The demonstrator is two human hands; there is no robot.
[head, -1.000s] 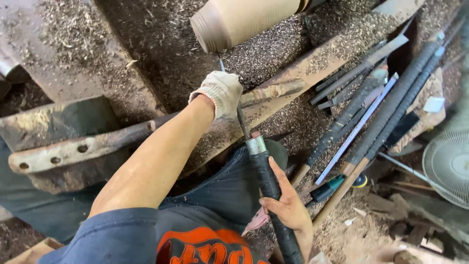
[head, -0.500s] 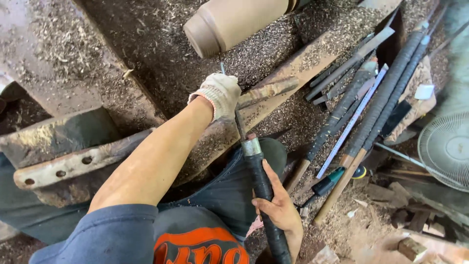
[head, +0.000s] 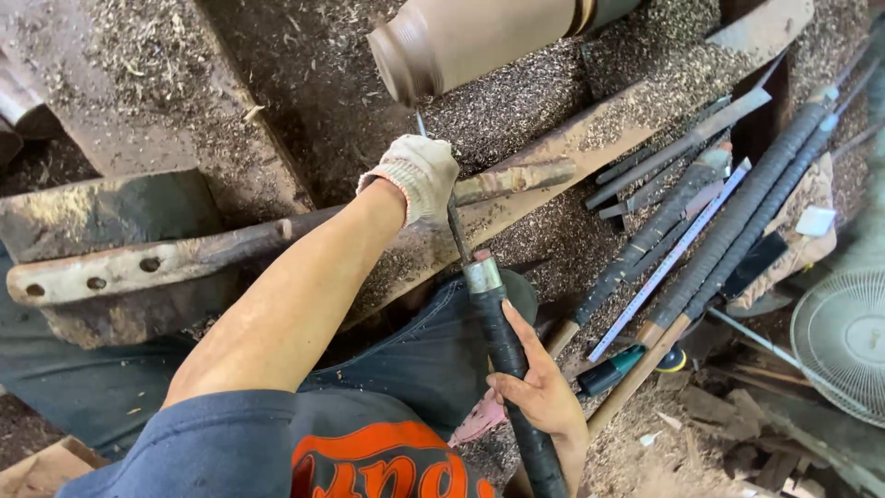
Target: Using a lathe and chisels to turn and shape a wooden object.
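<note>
Over the last second my view slides a little, so the turned wooden vessel (head: 479, 39) now sits more toward the top centre of the frame, while my hands keep almost the same hold; I judge the cut is simply being carried on, not started or finished. The vessel lies on its side above the shaving-strewn lathe bed (head: 304, 101), its flared mouth facing left. Below it the long rusty tool rest (head: 277, 242) runs from the left edge up toward the upper right corner. The long turning chisel (head: 493, 323) crosses that bar; its long axis runs from the lower middle of the frame up and slightly left, steel tip pointing at the vessel's mouth, black-wrapped handle trailing back toward my lap. My left hand (head: 417, 177), in a pale work glove, is clenched over the steel shank where it meets the rest. My bare right hand (head: 544, 387) wraps its grip around the handle low down. Spare tools (head: 728, 221) lie at the right edge.
</note>
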